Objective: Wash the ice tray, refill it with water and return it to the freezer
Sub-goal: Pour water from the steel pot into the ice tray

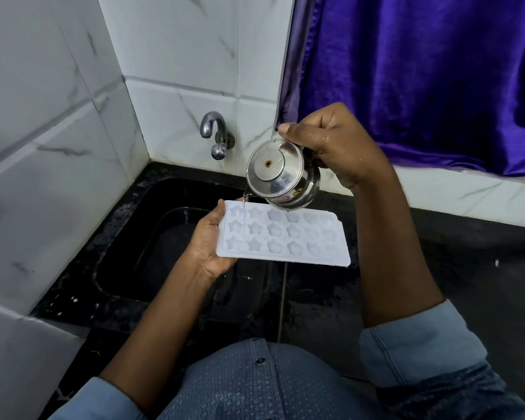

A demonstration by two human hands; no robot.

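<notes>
White marble-look wall (58, 116) is filling the left & back of view. A purple curtain (422, 71) is hanging at upper right. Black bench (467, 268) is running below both, wet-looking w/ pale specks. A black sink (125, 225) is sitting sunk into its left part. Person in a blue shirt (255, 386) is standing at the bench edge, sleeves pushed up.

Tray (285, 237) is hanging in the air over the sink's right rim, approx level, long side running left-right. It's white plastic w/ a thin flat rim and rounded corners. It's showing 3 rows x 6 cols of shallow moulded cells: stars in the 2 left cols, flower-ish shapes in the middle, right cols too faint to name. Can't tell how many cells are holding water.

Kettle (282, 174), small, steel, lid on, is tipping toward the tray's far left corner, just above its far edge. A sticker is showing on its lower side.

R hand (337, 144) is gripping the kettle from the right, fingers curled round a mostly hidden handle, thumb up by the lid rim. L hand (208, 241) is holding the tray's left short end, palm up, thumb over the rim, fingers underneath.

Chrome tap (215, 131) is sticking out of the back wall above the sink. A thin stream (245, 200) is running from the kettle's spout into the far-left cell.
</notes>
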